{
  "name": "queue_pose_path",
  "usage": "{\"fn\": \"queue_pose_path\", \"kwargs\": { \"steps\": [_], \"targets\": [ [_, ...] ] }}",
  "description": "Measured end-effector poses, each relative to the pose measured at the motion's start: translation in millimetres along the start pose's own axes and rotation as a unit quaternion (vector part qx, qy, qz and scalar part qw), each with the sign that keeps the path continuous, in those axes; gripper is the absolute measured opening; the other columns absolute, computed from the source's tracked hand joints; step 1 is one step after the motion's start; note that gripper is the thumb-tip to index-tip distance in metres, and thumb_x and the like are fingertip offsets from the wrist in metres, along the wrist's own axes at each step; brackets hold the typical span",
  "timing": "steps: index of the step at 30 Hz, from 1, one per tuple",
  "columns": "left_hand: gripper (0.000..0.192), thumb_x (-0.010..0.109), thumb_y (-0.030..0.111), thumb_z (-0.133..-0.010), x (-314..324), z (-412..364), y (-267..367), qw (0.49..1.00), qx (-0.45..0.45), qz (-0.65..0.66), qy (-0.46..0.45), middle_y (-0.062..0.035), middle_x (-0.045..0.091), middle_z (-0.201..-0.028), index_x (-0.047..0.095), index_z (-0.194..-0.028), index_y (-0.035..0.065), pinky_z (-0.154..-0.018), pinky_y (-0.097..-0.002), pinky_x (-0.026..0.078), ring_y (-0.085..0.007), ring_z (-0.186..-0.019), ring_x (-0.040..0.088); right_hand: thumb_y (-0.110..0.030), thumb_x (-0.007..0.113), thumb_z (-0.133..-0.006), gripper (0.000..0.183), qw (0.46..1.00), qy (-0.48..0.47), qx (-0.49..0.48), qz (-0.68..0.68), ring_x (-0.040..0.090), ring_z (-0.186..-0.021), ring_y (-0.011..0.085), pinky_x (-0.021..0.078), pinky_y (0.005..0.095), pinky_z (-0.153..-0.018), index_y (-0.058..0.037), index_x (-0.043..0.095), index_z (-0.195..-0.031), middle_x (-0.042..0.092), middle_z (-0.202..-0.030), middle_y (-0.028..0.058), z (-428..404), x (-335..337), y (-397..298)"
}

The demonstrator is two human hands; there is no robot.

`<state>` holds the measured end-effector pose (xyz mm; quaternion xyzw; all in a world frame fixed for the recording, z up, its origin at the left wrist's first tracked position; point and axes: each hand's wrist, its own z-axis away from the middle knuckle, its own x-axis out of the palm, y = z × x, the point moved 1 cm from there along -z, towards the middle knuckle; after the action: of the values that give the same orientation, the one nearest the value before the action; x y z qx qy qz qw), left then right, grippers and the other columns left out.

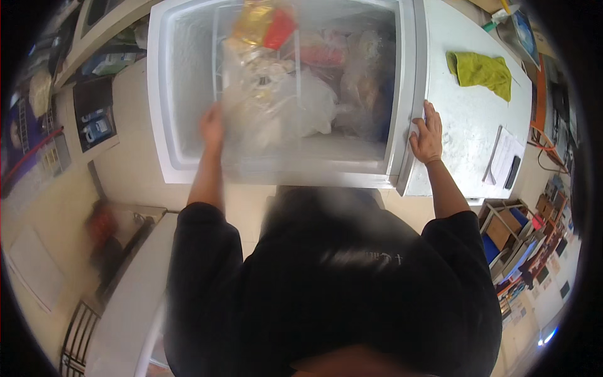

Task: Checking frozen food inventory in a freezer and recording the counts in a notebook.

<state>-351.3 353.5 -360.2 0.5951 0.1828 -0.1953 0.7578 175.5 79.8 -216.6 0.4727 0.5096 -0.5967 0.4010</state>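
Observation:
An uncovered white chest freezer (158, 94) stands before me, with pale mist blurring its inside. My left hand (213, 126) is over the freezer's left part, fingers curled at the near left side of a white wire basket (215, 52). Blur hides whether the fingers grip it. Within the basket's outline lie a gold and red package (256, 23) and cloudy plastic bags (271, 101). Farther right are a bag with pinkish contents (322, 49) and other clear bags (362, 80). My right hand (427, 134) rests palm down on the edge of a white top (464, 122), holding nothing.
On the white top lie a yellow-green cloth (483, 73), papers (501, 155) and a dark flat object (512, 172). Blue containers (97, 127) sit in a dark bin at left. Behind me on the left runs a white surface (127, 287); a cluttered shelf (511, 231) stands at right.

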Motion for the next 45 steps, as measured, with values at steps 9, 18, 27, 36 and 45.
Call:
{"fn": "queue_pose_path", "kwargs": {
  "steps": [9, 18, 27, 36, 45],
  "targets": [
    [0.035, 0.054, 0.03, -0.095, -81, -63, -42, 0.98, 0.048, -0.145, 0.127, -0.0054, 0.061, -0.077, 0.066, -0.097, -0.0022, -0.066, -0.0298, 0.044, -0.0145, -0.068, 0.052, -0.013, 0.055, -0.072, 0.03, 1.0, -0.007, 0.0, 0.019, 0.021, -0.141, 0.0367, 0.0193, 0.0497, -0.114, -0.009, 0.056, -0.101, 0.023, -0.153, 0.0171, -1, 0, -1],
    [0.051, 0.059, 0.031, -0.092, -69, -5, 35, 0.974, 0.05, -0.218, -0.044, -0.0238, 0.057, -0.124, 0.052, -0.131, 0.001, -0.099, -0.0401, 0.042, -0.0355, -0.117, 0.055, -0.01, 0.054, -0.071, 0.03, 1.0, 0.003, -0.011, 0.013, 0.022, -0.139, 0.0395, 0.02, 0.0487, -0.113, -0.0072, 0.055, -0.101, 0.025, -0.151, 0.0195, -2, -2, -4],
    [0.056, 0.07, 0.026, -0.08, -18, 77, 65, 0.889, 0.185, -0.35, -0.229, -0.0185, 0.056, -0.119, 0.049, -0.126, 0.0031, -0.093, -0.0463, 0.042, -0.0368, -0.111, 0.053, -0.008, 0.055, -0.068, 0.032, 1.0, 0.014, -0.019, -0.005, 0.029, -0.135, 0.0408, 0.025, 0.0499, -0.11, -0.0048, 0.056, -0.1, 0.029, -0.149, 0.0205, 0, -5, -2],
    [0.011, 0.061, 0.009, -0.083, -40, 40, 57, 0.914, 0.19, -0.301, -0.196, -0.0162, 0.062, -0.08, 0.059, -0.093, 0.0056, -0.072, -0.0455, 0.046, -0.0349, -0.081, 0.061, -0.012, 0.051, -0.071, 0.031, 1.0, -0.002, -0.015, 0.022, 0.023, -0.139, 0.0402, 0.0203, 0.0509, -0.113, -0.0067, 0.055, -0.101, 0.025, -0.151, 0.0201, 2, 2, 2],
    [0.016, 0.039, 0.015, -0.097, -98, 2, 100, 0.974, 0.085, -0.207, 0.023, -0.0224, 0.06, -0.086, 0.05, -0.097, 0.0026, -0.073, -0.0475, 0.045, -0.0427, -0.085, 0.058, -0.01, 0.051, -0.069, 0.031, 1.0, 0.004, -0.026, 0.012, 0.023, -0.138, 0.0399, 0.0214, 0.0504, -0.113, -0.0063, 0.054, -0.1, 0.025, -0.151, 0.0188, -2, 0, -2]
  ]
}}
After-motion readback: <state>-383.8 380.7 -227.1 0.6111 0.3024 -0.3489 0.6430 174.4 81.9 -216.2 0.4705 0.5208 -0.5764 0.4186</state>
